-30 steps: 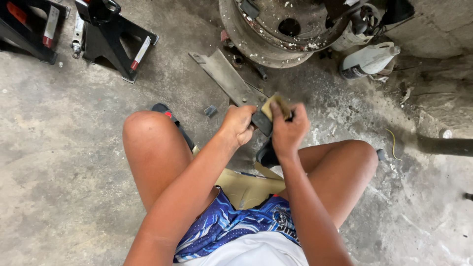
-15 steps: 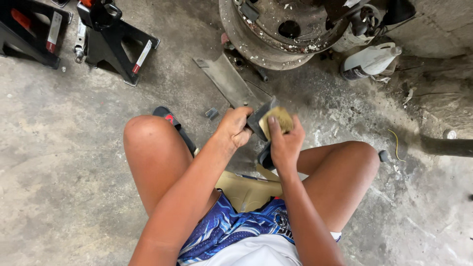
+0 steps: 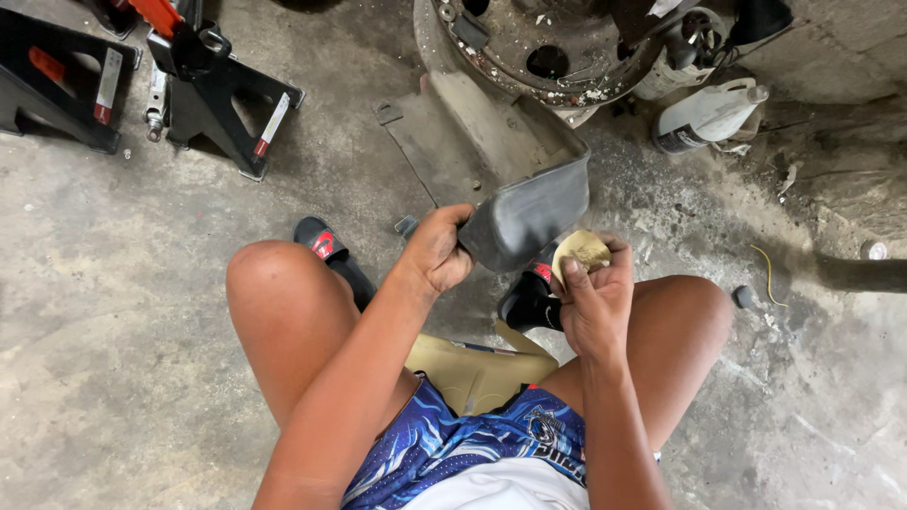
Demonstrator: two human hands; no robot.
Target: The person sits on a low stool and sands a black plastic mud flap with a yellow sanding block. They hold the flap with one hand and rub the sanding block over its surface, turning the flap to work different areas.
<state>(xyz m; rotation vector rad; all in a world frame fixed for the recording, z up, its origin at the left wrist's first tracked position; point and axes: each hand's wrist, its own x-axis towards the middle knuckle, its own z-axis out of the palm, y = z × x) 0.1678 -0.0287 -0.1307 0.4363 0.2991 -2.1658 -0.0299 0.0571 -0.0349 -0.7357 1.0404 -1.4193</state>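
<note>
Mudflap-like grey plastic panel [image 3: 524,219], curved and dull, is held up between the person's knees, above the concrete floor [image 3: 113,312]. The left hand [image 3: 437,250] is clamped on its near left edge, fingers wrapped round the rim and thumb on top, so the panel tilts up and away from the body. The right hand [image 3: 593,297] sits just beside the panel's right lower corner, fingers bunched and pinching a small folded piece of tan sandpaper [image 3: 580,251]; whether the paper touches the panel I cannot tell.

The person squats low over a tan folded piece of card [image 3: 477,370], blue patterned shorts [image 3: 453,444] showing at the bottom edge. Black sandals with red marks are on both feet: the left sandal [image 3: 326,247] out past the left knee, the right sandal [image 3: 531,295] tucked under the panel.

Toward the far edge of the floor lies a rusty, dirty wheel rim [image 3: 548,47], with a flat grey metal plate [image 3: 444,142] leaning out from under it. A white plastic jug [image 3: 704,115] lies on its side near the rim's right. In the far left corner stand two black jack stands [image 3: 222,104] with red parts.
</note>
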